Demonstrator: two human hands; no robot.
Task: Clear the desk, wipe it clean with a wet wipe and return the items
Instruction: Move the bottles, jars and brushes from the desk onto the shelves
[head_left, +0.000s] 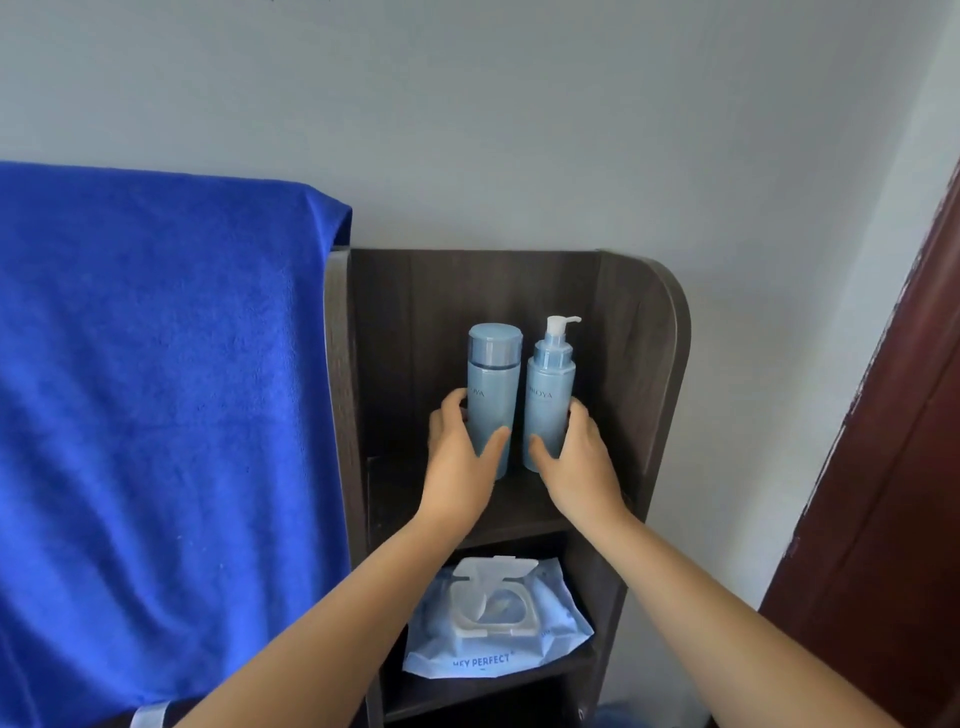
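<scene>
Two pale blue bottles stand upright side by side on the top shelf (530, 512) of a dark wooden shelf unit (644, 364), set against the grey wall (519, 130). Left hand (457, 457) grasps the capped bottle (493, 384) low on its body, fingers on its left side, thumb across the front. Right hand (579, 457) grasps the pump bottle (550, 384) the same way, fingers on its right side, thumb on the front. Both bottle bases look to be resting on the shelf, though the hands partly hide them. The bottles are just beside each other with a narrow gap between.

One pack of wet wipes (498, 618) lies flat on the next shelf down, near and below the hands, its white flip lid open. Not touched by either hand.

One blue towel (156, 389) hangs to the left of the shelf unit, its edge draped over the unit's left wall. A dark red door (893, 493) edge is at far right.

Count: two bottles, one wipes pack, one towel, two hands.
</scene>
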